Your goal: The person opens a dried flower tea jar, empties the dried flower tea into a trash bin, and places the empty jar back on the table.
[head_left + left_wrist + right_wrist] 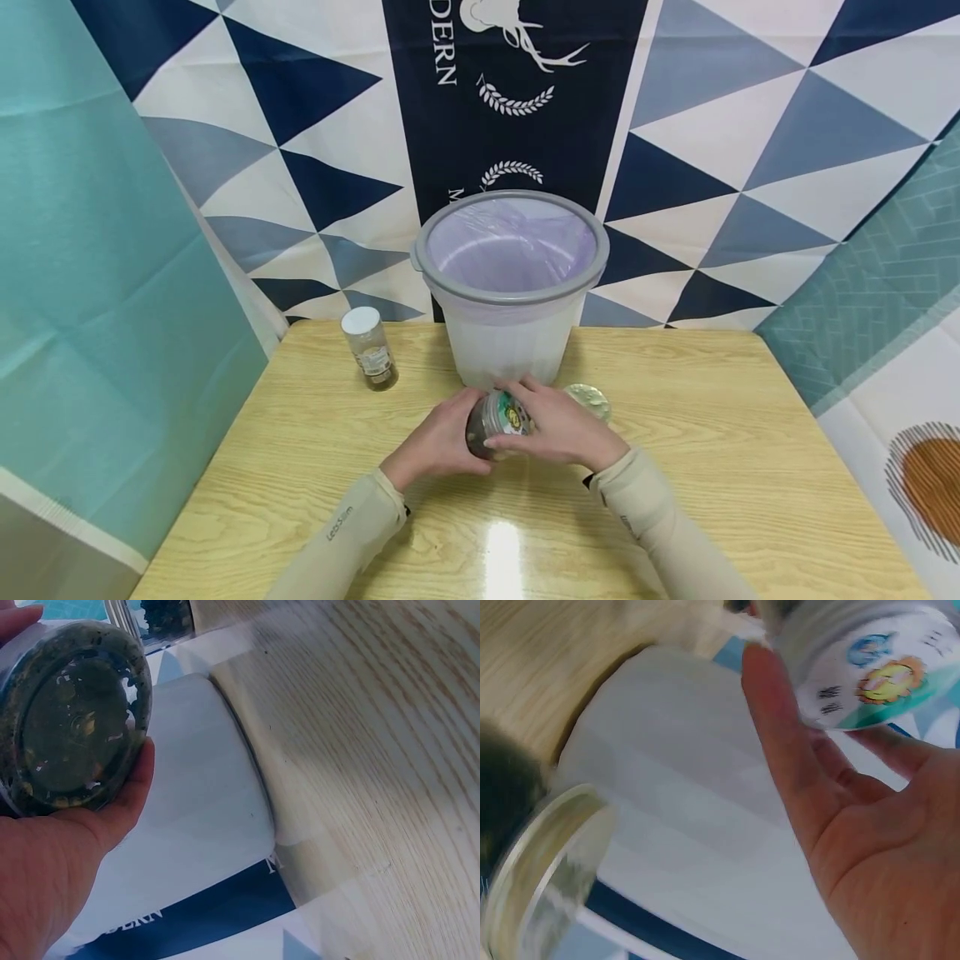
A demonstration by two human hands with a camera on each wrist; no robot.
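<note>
Both hands hold a clear plastic jar [480,429] tilted in front of the bin, its contents dark. My left hand [442,442] grips the jar's body, and in the left wrist view its round base [75,727] faces the camera. Fingers and thumb of my right hand [558,425] grip the lid end. The lid [889,671] bears a white and green label with a yellow cartoon face. Behind the right hand, partly hidden, is another jar with a pale gold lid [591,402].
A white bin [506,337] with a grey rim and a lilac liner bag stands at the table's back. Left of it is a clear jar with a white lid [367,348], dark contents low inside. Patterned cloth hangs behind the wooden table [300,467].
</note>
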